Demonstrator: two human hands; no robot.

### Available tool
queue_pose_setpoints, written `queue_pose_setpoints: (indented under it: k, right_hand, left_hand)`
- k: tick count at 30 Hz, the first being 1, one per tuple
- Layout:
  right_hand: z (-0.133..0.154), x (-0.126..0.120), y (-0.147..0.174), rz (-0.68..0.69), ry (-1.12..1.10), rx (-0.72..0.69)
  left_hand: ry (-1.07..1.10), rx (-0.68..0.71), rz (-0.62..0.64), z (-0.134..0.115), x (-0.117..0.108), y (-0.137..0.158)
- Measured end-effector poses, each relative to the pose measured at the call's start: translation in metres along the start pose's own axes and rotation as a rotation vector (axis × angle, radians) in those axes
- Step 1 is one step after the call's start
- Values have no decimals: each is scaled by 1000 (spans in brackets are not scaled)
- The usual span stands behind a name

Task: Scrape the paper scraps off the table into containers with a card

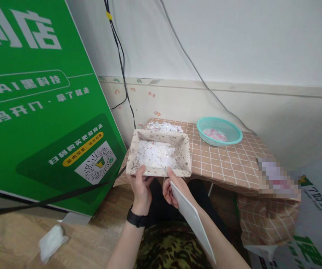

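A cream, brown-speckled rectangular bin (188, 158) is tilted toward me at the table's near edge, with torn white paper scraps (157, 155) inside. My left hand (141, 186) grips its near left side, thumb over the rim and the other fingers hidden underneath. At the near right of the bin, one digit of my right hand (177, 190) touches the rim. The same hand's curled fingers hold a thin white flat board (191, 216), which slants back along my right forearm. Behind the bin, a pile of paper scraps (165, 127) lies on the table.
A turquoise basin (219, 142) with pinkish-white contents stands on the brown checked tablecloth (208, 160). A blurred-out item (275, 177) lies at the table's right corner. A green printed panel (51, 112) rises at left. Black cables (118, 48) hang by the wall; a white plastic bag (51, 241) lies on the floor.
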State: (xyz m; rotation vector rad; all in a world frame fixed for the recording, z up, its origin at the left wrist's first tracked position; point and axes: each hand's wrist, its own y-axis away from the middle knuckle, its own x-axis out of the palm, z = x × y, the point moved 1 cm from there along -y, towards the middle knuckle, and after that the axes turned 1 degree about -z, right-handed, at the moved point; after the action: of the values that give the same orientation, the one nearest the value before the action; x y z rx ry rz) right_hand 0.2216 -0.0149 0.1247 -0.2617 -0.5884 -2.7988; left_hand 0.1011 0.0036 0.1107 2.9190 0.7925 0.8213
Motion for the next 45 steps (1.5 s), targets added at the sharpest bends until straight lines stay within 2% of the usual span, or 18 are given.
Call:
queue_pose_setpoints:
  k: [3,5,7,9,11,14,15,17,21,24,27,31,35,39,45]
  right_hand:
    - [-4,-30,24,216,154,-76]
    - [-7,-59,40,315,177,-159]
    - [-9,-92,50,202,146,-220]
    - [-9,-126,51,86,207,-172]
    - [-6,-156,42,-142,301,-116]
    - [7,-191,12,-520,441,-286]
    - [12,-198,-2,-609,494,-351]
    - [22,-209,-35,-691,580,-448]
    - [35,-217,-106,-735,588,-600]
    - [38,-213,-147,-642,441,-704]
    - [39,-201,-171,-730,439,-821]
    - [39,-174,-189,-689,580,-906]
    - [40,-155,-203,-664,647,-900]
    - [37,-158,-208,-714,653,-866]
    - [36,-162,-197,-770,771,-855]
  left_hand:
    - [-30,-31,-18,-12,-14,-7]
    - [-66,-40,-42,-18,-29,-3]
    - [-57,-57,-64,-18,-49,7]
    - [-61,-138,-100,-10,-74,20]
    - [-66,-245,-158,6,-100,32]
    - [-72,-384,-179,34,-133,45]
    - [-93,-436,-181,43,-140,48]
    - [-120,-519,-175,59,-150,48]
    - [-87,-602,-168,82,-151,38]
    - [-91,-560,-93,97,-145,24]
    - [-116,-502,-19,113,-142,11]
    - [-117,-537,-43,127,-142,-3]
    - [-142,-557,-53,131,-141,-11]
    - [-230,-572,-68,128,-135,-12]
    - [-270,-534,-45,126,-126,-2]
